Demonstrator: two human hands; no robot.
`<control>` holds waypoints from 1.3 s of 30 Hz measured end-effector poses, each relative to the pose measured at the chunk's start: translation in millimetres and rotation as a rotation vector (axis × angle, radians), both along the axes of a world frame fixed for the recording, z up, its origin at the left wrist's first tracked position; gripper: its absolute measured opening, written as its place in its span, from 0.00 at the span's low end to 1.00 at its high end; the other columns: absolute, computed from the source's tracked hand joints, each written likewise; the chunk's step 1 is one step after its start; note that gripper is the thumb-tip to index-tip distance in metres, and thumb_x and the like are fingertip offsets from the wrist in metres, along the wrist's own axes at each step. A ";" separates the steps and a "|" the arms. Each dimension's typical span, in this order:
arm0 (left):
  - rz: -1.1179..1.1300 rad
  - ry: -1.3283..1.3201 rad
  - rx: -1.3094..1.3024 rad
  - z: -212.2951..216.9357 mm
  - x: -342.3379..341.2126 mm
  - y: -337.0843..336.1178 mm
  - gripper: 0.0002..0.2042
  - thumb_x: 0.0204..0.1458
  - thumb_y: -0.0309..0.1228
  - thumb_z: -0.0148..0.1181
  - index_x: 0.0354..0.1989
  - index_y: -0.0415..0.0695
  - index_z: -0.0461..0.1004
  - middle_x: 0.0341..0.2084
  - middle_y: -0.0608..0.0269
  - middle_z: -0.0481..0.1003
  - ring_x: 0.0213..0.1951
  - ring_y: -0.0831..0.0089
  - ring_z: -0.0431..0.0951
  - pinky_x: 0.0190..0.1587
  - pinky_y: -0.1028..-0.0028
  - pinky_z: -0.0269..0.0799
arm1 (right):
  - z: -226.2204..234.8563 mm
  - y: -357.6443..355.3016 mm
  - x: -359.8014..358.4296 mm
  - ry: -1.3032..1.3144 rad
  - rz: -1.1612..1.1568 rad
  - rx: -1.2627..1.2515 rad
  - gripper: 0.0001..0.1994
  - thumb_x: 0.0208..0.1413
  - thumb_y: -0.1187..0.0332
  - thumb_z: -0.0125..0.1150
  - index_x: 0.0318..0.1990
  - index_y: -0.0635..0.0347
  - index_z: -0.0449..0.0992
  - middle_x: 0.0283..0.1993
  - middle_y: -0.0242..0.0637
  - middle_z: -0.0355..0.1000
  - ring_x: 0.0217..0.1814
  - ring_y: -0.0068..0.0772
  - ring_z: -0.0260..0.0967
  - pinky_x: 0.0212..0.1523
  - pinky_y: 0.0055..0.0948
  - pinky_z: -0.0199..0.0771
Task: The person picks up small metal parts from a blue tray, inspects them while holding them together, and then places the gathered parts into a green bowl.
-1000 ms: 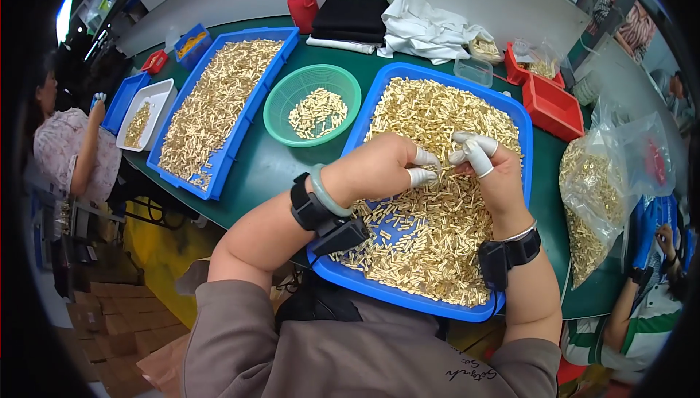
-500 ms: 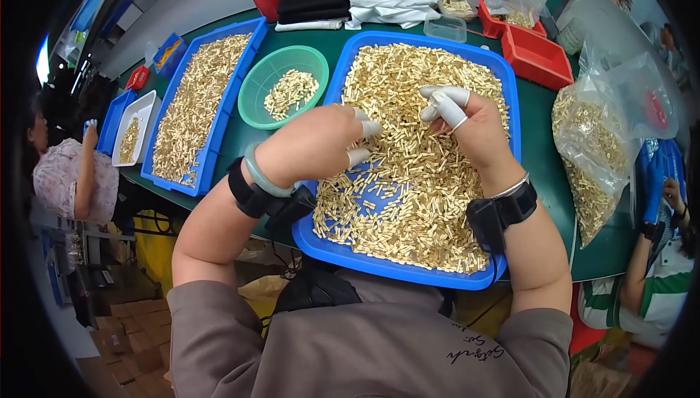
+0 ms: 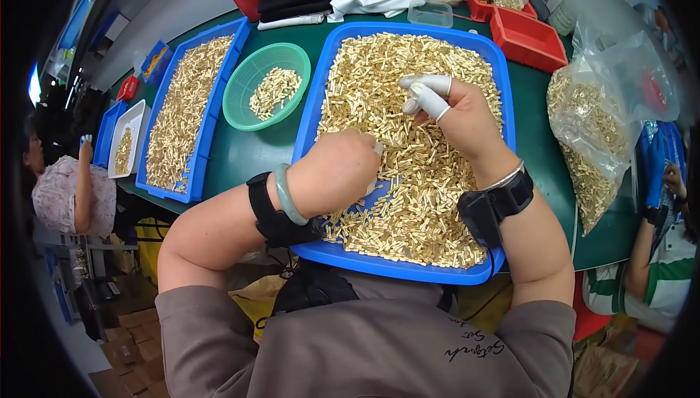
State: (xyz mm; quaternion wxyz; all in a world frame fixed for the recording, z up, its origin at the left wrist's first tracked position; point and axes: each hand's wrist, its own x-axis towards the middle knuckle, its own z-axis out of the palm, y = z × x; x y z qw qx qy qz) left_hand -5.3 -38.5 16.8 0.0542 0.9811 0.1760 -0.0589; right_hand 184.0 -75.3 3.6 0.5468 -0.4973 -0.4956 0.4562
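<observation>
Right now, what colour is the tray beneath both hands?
Blue; the tray shows best in the head view, along its near wall.

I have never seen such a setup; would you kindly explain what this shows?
No machine here: these are a person's left hand and right hand, with white covers on some right fingers. A fisheye camera worn on the head looks down at them, so straight edges bend. On the green tabletop stands a rounded blue plastic tray full of small gold-coloured pieces; to its left are a round green mesh basket and another blue tray. Both hands are over the rounded tray; I cannot tell whether either holds a piece.
</observation>
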 end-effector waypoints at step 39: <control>0.574 -0.709 -1.459 -1.5 16.0 31.2 0.09 0.53 0.28 0.48 0.36 0.37 0.71 0.26 0.63 0.73 0.27 0.77 0.74 0.30 0.81 0.72 | 0.9 0.3 -0.4 -0.629 -0.075 0.411 0.09 0.41 0.76 0.60 0.34 0.59 0.75 0.28 0.36 0.70 0.28 0.30 0.67 0.32 0.24 0.68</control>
